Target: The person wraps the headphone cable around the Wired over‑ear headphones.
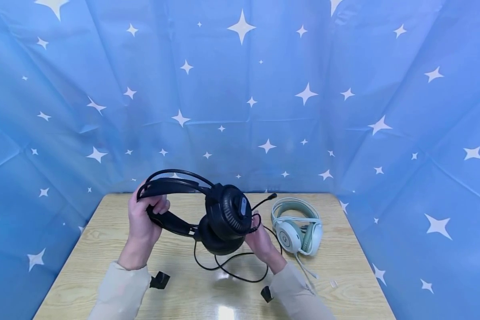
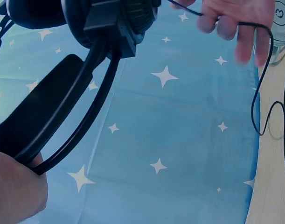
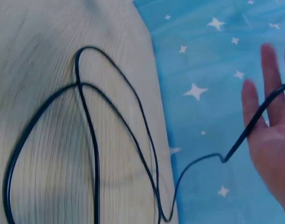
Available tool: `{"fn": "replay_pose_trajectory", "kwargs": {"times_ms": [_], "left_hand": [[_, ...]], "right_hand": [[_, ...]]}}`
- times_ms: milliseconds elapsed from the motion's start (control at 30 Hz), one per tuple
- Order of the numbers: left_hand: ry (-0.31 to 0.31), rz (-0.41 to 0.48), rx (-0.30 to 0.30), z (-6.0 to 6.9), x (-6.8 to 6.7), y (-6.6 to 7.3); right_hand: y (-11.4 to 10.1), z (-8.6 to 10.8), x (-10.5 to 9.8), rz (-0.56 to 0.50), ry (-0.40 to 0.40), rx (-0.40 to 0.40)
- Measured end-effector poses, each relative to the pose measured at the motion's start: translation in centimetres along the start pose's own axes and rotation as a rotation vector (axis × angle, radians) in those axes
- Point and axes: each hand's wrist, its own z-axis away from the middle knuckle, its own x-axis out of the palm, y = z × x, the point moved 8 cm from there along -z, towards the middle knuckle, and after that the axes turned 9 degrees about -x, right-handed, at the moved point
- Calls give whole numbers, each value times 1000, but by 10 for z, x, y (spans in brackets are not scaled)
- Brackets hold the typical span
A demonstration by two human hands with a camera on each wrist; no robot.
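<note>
Left of lower centre in the head view, gripping the headband of a black headset (image 1: 228, 213) in the left hand (image 1: 142, 226), with fingers curled round the bands and with both ear cups reaching right, well apart from those fingers. Just right of the cups and near a pale green headset (image 1: 289, 238) on the wooden table (image 1: 344, 258), holding out the right hand (image 1: 262, 242) with straight fingers and with a black cable (image 3: 246, 133) running across them. Cannot tell whether touching the cups.
</note>
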Motion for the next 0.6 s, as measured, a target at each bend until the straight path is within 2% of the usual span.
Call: {"fn": "replay_pose_trajectory", "kwargs": {"times_ms": [100,200,400,500,600], "left_hand": [[16,42,0,-1,-6,5],[65,29,10,-1,-13,9],[243,-67,54,2,-24,14],[349,-129,58,4,-30,15],[445,-225,59,6,-34,15]], "right_hand": [[3,6,-5,111,-45,78],[2,14,-15,254,-82,98],[-15,28,-41,449,41,48],[-27,32,-44,530,79,15],[-34,34,-42,611,96,31]]}}
